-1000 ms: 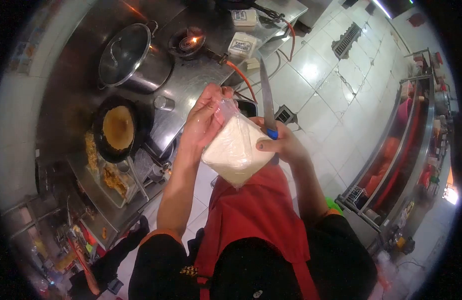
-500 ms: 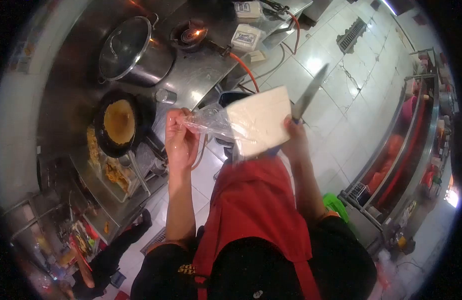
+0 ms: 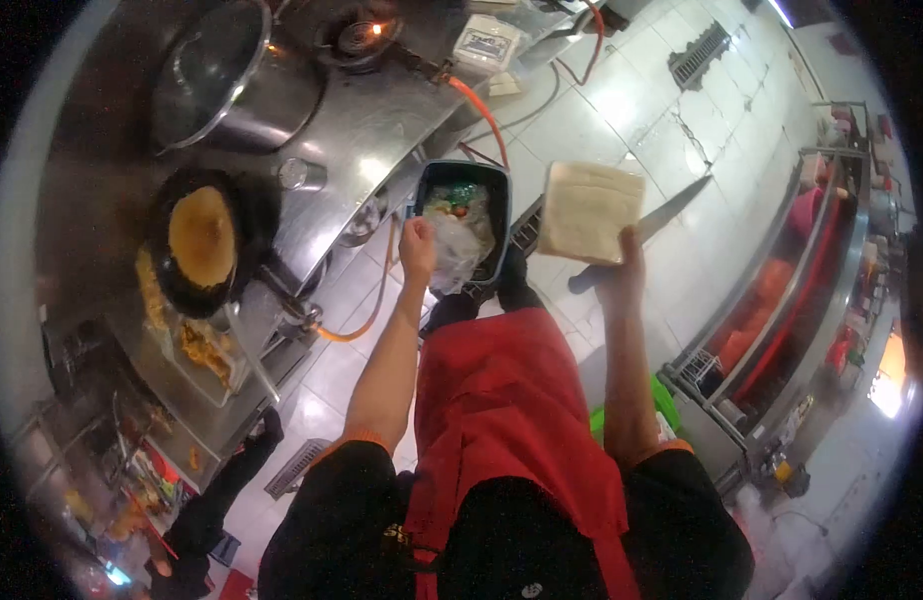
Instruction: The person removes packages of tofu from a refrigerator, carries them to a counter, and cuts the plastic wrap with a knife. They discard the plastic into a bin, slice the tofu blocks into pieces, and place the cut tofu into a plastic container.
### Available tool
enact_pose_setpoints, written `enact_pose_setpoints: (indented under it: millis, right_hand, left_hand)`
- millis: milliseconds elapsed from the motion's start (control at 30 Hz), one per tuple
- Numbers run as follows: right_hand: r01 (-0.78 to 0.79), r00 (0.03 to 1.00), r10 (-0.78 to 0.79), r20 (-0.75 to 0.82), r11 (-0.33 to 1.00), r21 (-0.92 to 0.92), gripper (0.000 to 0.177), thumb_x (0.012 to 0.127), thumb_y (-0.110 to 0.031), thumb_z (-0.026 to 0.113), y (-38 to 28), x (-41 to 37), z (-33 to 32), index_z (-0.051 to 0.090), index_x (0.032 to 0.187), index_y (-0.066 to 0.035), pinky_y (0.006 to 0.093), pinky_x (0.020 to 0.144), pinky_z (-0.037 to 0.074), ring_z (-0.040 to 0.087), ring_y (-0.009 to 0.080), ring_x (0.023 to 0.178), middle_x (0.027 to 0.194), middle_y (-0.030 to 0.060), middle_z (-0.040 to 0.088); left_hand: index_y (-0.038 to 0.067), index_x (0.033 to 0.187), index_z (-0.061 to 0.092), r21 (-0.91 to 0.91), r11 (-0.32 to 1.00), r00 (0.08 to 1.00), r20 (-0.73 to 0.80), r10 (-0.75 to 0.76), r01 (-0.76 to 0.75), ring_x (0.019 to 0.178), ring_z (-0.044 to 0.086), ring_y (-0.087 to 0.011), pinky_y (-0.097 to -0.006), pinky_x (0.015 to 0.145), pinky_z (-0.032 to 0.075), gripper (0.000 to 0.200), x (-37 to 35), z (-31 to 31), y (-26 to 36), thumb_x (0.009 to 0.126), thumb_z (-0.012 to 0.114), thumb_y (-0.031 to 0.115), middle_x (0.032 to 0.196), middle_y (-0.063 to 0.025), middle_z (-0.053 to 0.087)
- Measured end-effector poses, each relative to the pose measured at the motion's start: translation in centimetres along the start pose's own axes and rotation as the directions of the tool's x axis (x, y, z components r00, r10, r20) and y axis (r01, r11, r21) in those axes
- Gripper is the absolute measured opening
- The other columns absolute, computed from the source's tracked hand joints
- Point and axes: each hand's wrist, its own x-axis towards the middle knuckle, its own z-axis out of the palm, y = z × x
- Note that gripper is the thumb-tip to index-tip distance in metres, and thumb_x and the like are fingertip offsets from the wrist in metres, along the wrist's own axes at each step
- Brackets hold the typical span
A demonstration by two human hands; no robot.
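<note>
My left hand [image 3: 418,250] is closed, its fingertips pinching a clear plastic bag [image 3: 462,250] over a dark waste bin [image 3: 504,190]. More crumpled plastic and some green and red scraps lie in the bin, so where the bag ends is hard to make out. In my right hand [image 3: 624,268] are a knife [image 3: 674,210] and a pale, flat square block [image 3: 592,212], unwrapped, which looks like a stack of thin sheets. The knife passes under the block, its blade pointing away to the right and its dark handle showing at the left.
On the steel counter at left stand a large lidded pot [image 3: 232,100], a lit burner [image 3: 360,35], a glass [image 3: 300,175] and a black pan [image 3: 172,290] with a round pancake [image 3: 202,238]. A tray [image 3: 222,393] holds fried food. Wrapped packs [image 3: 487,42] lie behind. Another person's leg [image 3: 227,490] shows lower left.
The plastic has come off the block, and my left hand has carried it to the bin. My right hand has moved the block and knife to the right, away from the plastic.
</note>
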Motion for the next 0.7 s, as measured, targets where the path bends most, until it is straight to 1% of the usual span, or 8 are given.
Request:
enact_pose_setpoints:
  millis: [67,100,200,233,267,400,600,700]
  right_hand:
    - [-0.060,0.997,0.062,-0.055,0.998,0.027,0.055,0.093,-0.030,0.061,0.4,-0.6,0.9,0.043,0.131,0.005,0.0373,0.087,0.053,0.062,0.0252,0.101,0.114,0.0141,0.060]
    - [-0.036,0.997,0.027,-0.067,0.989,-0.143,0.053,0.099,-0.040,0.047,1.1,-0.7,0.9,0.045,0.130,0.004,0.0401,0.055,0.056,0.067,0.0307,0.081,0.111,0.0182,0.062]
    - [-0.182,0.983,0.182,0.004,0.983,0.019,0.051,0.098,-0.037,0.051,2.0,-2.3,4.1,0.047,0.129,0.003,0.0403,0.083,0.054,0.064,0.0275,0.099,0.115,0.0164,0.061]
    - [-0.214,0.977,0.213,0.018,0.976,0.032,0.051,0.098,-0.037,0.052,2.5,-2.8,5.2,0.047,0.129,0.003,0.0393,0.084,0.053,0.064,0.0271,0.100,0.115,0.0159,0.061]
    - [-0.243,0.970,0.242,0.033,0.969,0.045,0.051,0.097,-0.037,0.053,3.0,-3.0,6.1,0.047,0.129,0.003,0.0383,0.086,0.052,0.063,0.0268,0.100,0.115,0.0153,0.061]
    - [-0.260,0.961,0.255,0.105,0.965,0.033,0.055,0.094,-0.031,0.061,3.4,-3.9,10.7,0.043,0.133,0.002,0.0342,0.095,0.048,0.057,0.0220,0.112,0.122,0.0147,0.058]
    - [-0.013,0.945,0.125,0.302,0.937,-0.349,0.040,0.097,-0.032,0.056,-2.3,-5.9,18.2,0.051,0.119,0.000,0.0219,0.044,0.043,0.059,0.0106,0.055,0.081,0.0064,0.065]
    - [0.001,0.938,0.120,0.325,0.937,-0.350,0.037,0.097,-0.034,0.057,-2.8,-5.5,20.1,0.053,0.117,-0.002,0.0211,0.040,0.038,0.053,0.0090,0.047,0.074,0.0050,0.062]
  left_hand:
    - [0.004,0.119,0.053,-0.005,1.000,0.998,0.066,-0.024,0.025,0.106,0.050,-0.0217,-0.0352,0.091,0.039,0.028,0.2,2.9,0.8,0.099,0.049,0.024,0.113,-0.0100,0.054]
    - [0.003,0.124,0.053,0.000,0.999,0.995,0.092,-0.037,0.037,0.114,0.050,-0.0252,-0.0382,0.097,0.038,0.033,-0.1,3.9,1.8,0.100,0.047,0.026,0.121,-0.0120,0.055]
    - [0.006,0.137,0.048,-0.169,0.961,0.873,0.405,0.270,-0.219,0.132,0.042,-0.0298,-0.0427,0.108,0.034,0.049,-7.0,8.3,11.8,0.100,0.042,0.038,0.142,-0.0089,0.048]
    - [0.009,0.142,0.040,-0.528,0.817,0.940,0.338,-0.045,0.229,0.133,0.041,-0.0305,-0.0446,0.110,0.032,0.058,-8.9,8.9,14.2,0.099,0.038,0.047,0.145,-0.0119,0.044]
    - [0.012,0.148,0.033,-0.777,0.360,0.847,0.401,-0.349,0.517,0.133,0.040,-0.0312,-0.0465,0.111,0.030,0.066,-10.1,9.1,15.5,0.098,0.034,0.055,0.148,-0.0149,0.039]
    - [0.011,0.148,0.033,-0.919,0.182,0.933,0.360,0.028,0.349,0.136,0.038,-0.0314,-0.0477,0.113,0.028,0.065,-10.2,7.9,19.6,0.099,0.029,0.053,0.148,-0.0109,0.040]
    - [0.006,0.148,0.032,-0.919,0.105,0.912,0.392,0.119,0.381,0.135,0.037,-0.0398,-0.0518,0.112,0.027,0.077,-7.9,4.4,23.7,0.094,0.031,0.061,0.149,-0.0199,0.036]
    - [0.004,0.148,0.031,-0.894,0.083,0.728,0.410,0.550,0.441,0.134,0.037,-0.0392,-0.0516,0.112,0.027,0.077,-7.2,4.5,22.1,0.095,0.030,0.060,0.149,-0.0194,0.036]
